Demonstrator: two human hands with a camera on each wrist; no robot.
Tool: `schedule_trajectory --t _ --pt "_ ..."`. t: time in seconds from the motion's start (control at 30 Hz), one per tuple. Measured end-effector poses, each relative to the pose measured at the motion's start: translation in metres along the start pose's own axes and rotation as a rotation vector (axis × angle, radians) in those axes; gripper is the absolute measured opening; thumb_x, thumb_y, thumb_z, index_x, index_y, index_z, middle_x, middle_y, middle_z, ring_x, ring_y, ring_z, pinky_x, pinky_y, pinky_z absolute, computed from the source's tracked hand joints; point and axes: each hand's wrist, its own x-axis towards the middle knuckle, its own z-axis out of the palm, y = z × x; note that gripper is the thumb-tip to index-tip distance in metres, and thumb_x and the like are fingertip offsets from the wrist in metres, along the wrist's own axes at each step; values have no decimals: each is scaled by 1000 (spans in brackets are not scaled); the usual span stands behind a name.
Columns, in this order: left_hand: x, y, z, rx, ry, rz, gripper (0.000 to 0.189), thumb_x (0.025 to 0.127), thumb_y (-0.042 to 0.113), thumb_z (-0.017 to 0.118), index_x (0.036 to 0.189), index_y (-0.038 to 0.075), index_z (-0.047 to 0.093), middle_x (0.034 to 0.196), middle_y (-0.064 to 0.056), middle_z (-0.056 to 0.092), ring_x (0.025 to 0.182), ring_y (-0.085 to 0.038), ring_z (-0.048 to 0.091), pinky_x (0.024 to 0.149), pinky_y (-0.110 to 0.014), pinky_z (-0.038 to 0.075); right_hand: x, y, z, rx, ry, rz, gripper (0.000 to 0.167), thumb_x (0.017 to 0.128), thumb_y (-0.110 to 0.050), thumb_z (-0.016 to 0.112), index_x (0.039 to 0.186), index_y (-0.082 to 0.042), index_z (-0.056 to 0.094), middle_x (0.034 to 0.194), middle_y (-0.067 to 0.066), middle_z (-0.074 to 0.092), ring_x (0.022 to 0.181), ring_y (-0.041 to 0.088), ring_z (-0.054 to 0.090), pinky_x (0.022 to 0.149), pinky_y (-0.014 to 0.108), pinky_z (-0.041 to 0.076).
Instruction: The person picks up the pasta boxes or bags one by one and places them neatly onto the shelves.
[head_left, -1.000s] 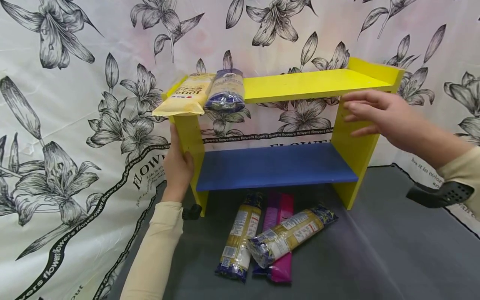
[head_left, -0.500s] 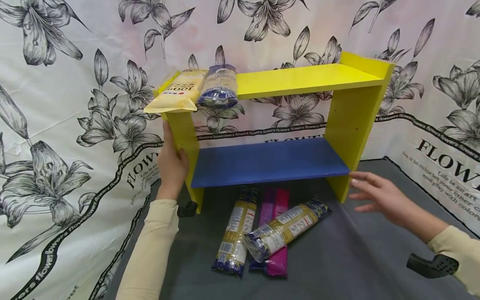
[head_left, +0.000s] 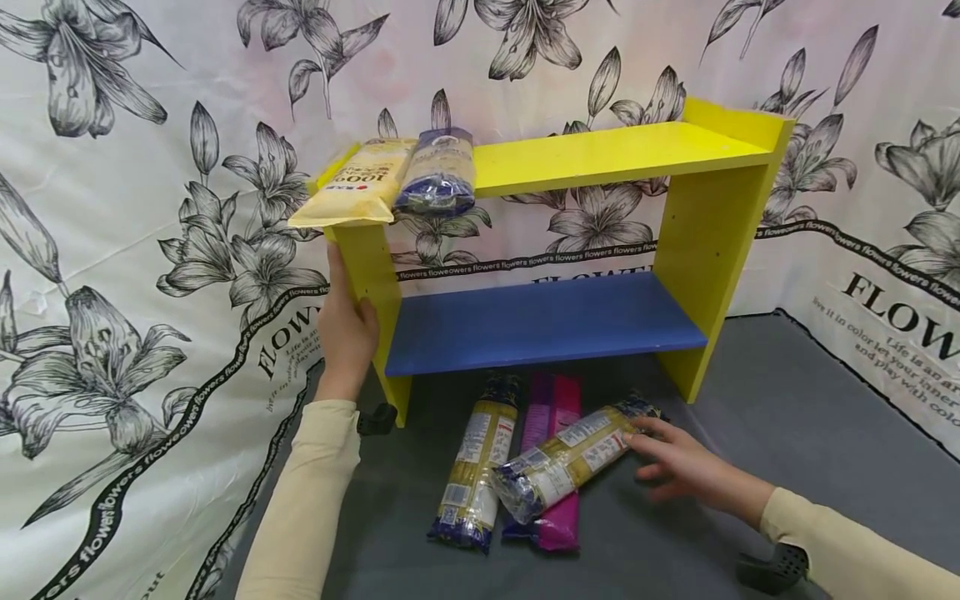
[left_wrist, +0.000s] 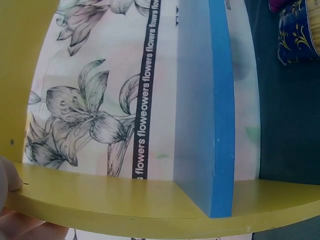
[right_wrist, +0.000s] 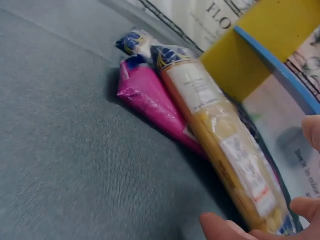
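Note:
My left hand [head_left: 347,342] grips the yellow left side panel [head_left: 372,287] of a small shelf unit, thumb on the inner face and fingers outside, as the left wrist view also shows. My right hand [head_left: 690,468] reaches low at the right, fingers spread beside the far end of a slanting spaghetti packet [head_left: 576,457]. In the right wrist view, fingertips [right_wrist: 218,227] and thumb stand on either side of that packet's near end. The packet lies across a pink and purple packet [head_left: 561,529]. A second spaghetti packet [head_left: 472,471] lies to their left on the dark cloth.
On the yellow top board [head_left: 600,158], a yellow bag [head_left: 358,185] and a blue-ended packet [head_left: 438,171] lie side by side at the left end, the bag overhanging the front. A blue board [head_left: 543,321] forms the lower shelf. Flower-printed cloth [head_left: 150,217] hangs behind.
My right hand has come down from beside the shelf's upper right side and moved left to the slanting spaghetti packet. My left hand keeps its grip on the side panel.

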Motion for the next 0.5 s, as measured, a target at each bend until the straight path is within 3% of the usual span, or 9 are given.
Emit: schedule_trajectory --t 0.1,0.23,0.5 --pt "1 0 -1 -2 6 8 76 97 -4 49 164 10 17 110 -36 66 68 -44 55 67 -52 46 11 -2 9 3 25 -10 82 104 -44 49 163 -2 9 151 35 32 100 25 64 80 49 59" --pt "3 1 -2 0 11 11 75 97 -4 49 164 8 18 111 -36 65 68 -44 54 67 -53 46 28 -7 20 -9 57 -48 80 103 -41 53 162 -4 14 151 33 33 100 27 62 78 48 59" --pt "-1 3 -3 -1 2 -2 75 97 -4 49 164 9 18 108 -36 66 62 -43 54 64 -52 46 64 -24 43 -102 120 -102 82 96 -32 67 160 -4 24 159 34 25 127 56 49 76 54 59"
